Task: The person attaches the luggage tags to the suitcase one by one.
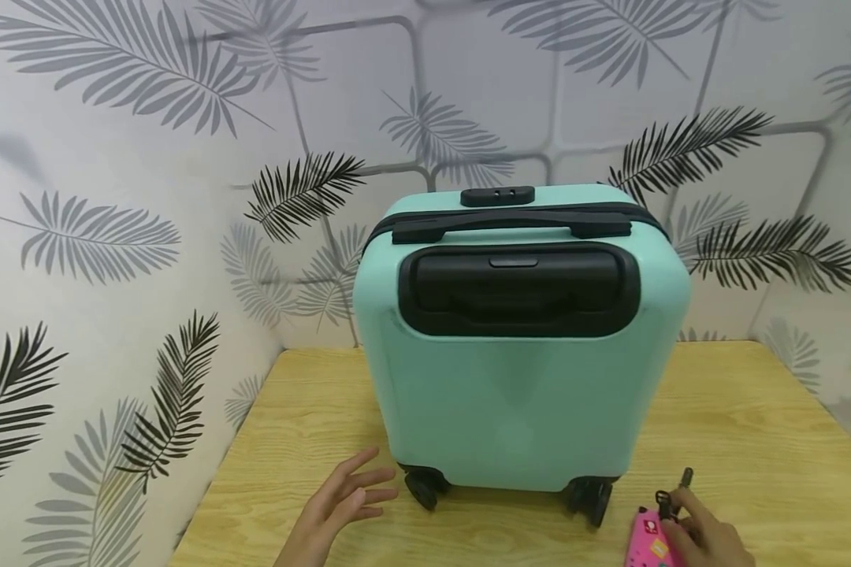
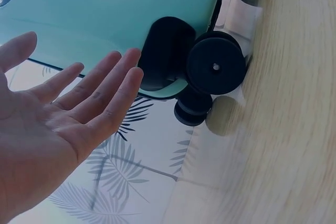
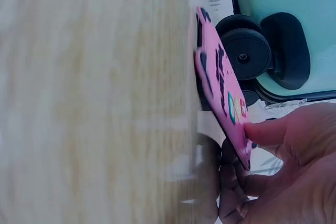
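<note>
A mint-green suitcase [image 1: 510, 409] stands upright on its black wheels, with its dark handle recess facing me. Beside its lower left corner is my left hand [image 1: 336, 504], fingers spread and holding nothing. The left wrist view shows those fingertips close to the black caster wheel [image 2: 216, 66]. At the lower right, my right hand [image 1: 712, 539] pinches a flat pink luggage tag [image 1: 648, 539] near its end, where a black strap [image 1: 686, 477] sticks up. In the right wrist view the thumb [image 3: 268, 131] presses on the tag's colourful printed face, and the other fingers curl behind it.
The suitcase and both hands are over a light wood-grain tabletop [image 1: 298, 409]. Behind and to the left rises a pale wall [image 1: 113, 315] with grey and black leaf patterns. The suitcase fills the table's middle.
</note>
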Tool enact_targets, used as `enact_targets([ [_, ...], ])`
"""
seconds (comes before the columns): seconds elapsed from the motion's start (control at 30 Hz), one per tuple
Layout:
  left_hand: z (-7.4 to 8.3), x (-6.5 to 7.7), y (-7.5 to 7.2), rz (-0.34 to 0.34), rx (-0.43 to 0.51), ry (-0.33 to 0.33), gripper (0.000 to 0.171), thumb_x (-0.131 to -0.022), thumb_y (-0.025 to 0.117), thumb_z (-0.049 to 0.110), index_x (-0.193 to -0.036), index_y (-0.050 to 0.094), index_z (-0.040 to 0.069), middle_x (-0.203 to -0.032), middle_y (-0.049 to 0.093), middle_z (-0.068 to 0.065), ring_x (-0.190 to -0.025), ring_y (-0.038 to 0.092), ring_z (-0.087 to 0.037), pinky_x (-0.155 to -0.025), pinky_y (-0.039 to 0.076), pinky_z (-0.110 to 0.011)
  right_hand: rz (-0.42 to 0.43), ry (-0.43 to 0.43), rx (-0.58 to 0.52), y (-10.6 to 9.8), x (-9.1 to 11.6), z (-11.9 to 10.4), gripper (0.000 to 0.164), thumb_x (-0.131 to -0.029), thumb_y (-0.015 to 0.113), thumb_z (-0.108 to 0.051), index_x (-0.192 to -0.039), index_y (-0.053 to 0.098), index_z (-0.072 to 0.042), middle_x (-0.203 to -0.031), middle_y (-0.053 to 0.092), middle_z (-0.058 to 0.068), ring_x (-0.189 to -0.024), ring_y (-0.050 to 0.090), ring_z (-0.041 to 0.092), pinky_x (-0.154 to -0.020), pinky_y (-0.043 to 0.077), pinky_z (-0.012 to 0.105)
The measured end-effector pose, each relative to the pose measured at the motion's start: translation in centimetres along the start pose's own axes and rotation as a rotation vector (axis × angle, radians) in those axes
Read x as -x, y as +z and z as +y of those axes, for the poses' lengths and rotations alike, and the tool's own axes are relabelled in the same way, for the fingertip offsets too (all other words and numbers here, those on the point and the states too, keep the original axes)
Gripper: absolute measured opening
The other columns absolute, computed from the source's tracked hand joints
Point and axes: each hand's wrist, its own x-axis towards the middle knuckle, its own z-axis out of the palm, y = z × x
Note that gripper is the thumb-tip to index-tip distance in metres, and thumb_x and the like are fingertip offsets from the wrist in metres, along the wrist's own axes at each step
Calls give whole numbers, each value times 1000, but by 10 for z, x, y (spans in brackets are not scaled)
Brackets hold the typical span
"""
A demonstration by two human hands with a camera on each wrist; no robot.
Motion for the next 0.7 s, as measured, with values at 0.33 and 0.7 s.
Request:
enact_targets([
  [0.33,3,1,-1,-45,28,25,53,-115,32,17,-163,19,-1,-150,42,-41,-124,66,-18,-100,54,-35,-14,32,-210,-14,6,-4,21,-108,44,-3,-128,42,3,-92,74,18,-77,72,25,-63,53,33],
  [0.7,3,-3,4,-65,26,14,53,-115,34,19,-163,22,2,-150,44,-39,-125,66,-21,-101,54,-38,9,48,-601,-36,14,-5,12,-110,50,-11,-118,55,-5,-117,58,2,-98,59,4,-84,56,28],
])
